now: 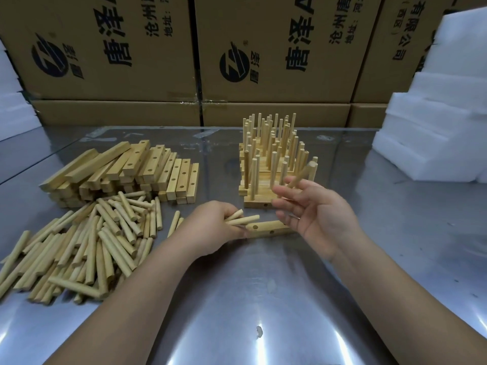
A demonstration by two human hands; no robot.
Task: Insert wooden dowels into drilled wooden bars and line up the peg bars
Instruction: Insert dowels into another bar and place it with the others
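Left hand (213, 230) grips two dowels (243, 219), its fingertips touching a drilled bar (266, 229) mid-surface. Right hand (316, 209) pinches a raised dowel (301, 175), its other fingers spread, beside the finished peg bars (271, 159).

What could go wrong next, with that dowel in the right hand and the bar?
1. The right hand holds its dowel tilted, close to the finished peg bars; a swing could knock them or shift the line-up.
2. The left hand grips spare dowels while touching the end of the drilled bar; the bar may turn, or a spare slip, as a peg goes in.
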